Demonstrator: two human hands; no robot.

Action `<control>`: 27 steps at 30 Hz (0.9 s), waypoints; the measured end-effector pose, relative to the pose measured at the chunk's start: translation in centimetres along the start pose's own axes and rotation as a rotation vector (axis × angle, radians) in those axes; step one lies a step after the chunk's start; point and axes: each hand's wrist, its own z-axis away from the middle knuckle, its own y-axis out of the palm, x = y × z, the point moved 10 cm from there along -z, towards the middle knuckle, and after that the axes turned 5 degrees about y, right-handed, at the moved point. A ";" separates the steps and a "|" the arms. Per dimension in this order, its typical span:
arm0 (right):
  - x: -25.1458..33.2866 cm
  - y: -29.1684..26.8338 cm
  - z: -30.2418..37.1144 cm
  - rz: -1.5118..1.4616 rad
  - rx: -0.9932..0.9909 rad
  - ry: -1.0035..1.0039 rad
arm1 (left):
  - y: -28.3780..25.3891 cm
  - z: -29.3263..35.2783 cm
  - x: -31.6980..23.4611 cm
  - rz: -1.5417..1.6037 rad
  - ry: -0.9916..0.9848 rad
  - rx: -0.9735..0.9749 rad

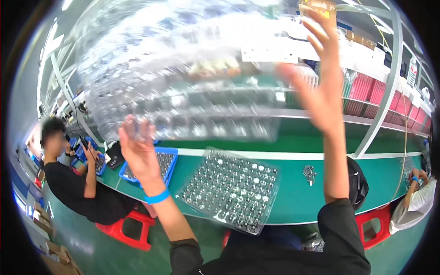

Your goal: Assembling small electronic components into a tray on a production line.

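Observation:
My left hand (pixel 141 153), with a blue band at its wrist, grips the lower left edge of a clear plastic blister tray (pixel 183 103). The tray is held up in front of the shelves and is smeared by motion; its rows of round pockets show. My right hand (pixel 323 87) is raised beside the tray's right side, fingers spread, apparently apart from it. Below, a second clear tray (pixel 233 190) lies on the green bench, its pockets filled with small shiny metal parts. A small heap of metal parts (pixel 310 174) lies right of it.
A blue bin (pixel 172 161) of small parts stands left on the bench (pixel 293 201). Co-workers sit at left (pixel 73 183) and right (pixel 417 206), near red stools (pixel 130 229). A slanted metal post (pixel 382 110) and shelves with red packs (pixel 366 87) rise behind. A dark rounded object (pixel 357 183) is by my right arm.

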 end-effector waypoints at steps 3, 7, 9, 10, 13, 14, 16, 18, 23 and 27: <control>2.3 8.6 0.7 0.304 0.215 -0.272 | 0.3 -8.1 -1.4 -0.044 0.030 0.000; -3.0 14.4 -3.6 0.388 0.018 -0.423 | 2.6 -18.9 1.5 -0.067 0.001 0.096; -7.3 16.3 -6.8 0.514 -0.045 -0.469 | 5.1 -22.9 5.4 -0.224 -0.045 0.182; -9.3 17.7 -8.6 0.541 0.010 -0.400 | 5.4 -25.1 5.8 -0.234 -0.044 0.186; -14.5 20.5 -12.0 0.652 0.250 -0.154 | 5.1 -29.5 8.0 -0.514 -0.124 0.149; -16.2 20.7 -12.7 0.659 0.257 -0.148 | 5.3 -30.3 8.6 -0.793 -0.043 0.107; -20.7 20.8 -13.9 0.649 0.354 0.045 | 8.1 -30.0 8.0 -1.482 0.259 0.011; -21.8 21.8 -14.0 0.696 0.484 0.095 | 10.8 -29.5 8.1 -1.630 0.617 0.180; -25.1 22.3 -15.3 0.728 0.658 0.231 | 16.8 -26.6 13.4 -1.631 1.099 0.693; -26.0 22.4 -16.1 0.734 0.683 0.220 | 17.1 -28.9 16.6 -1.557 0.877 0.925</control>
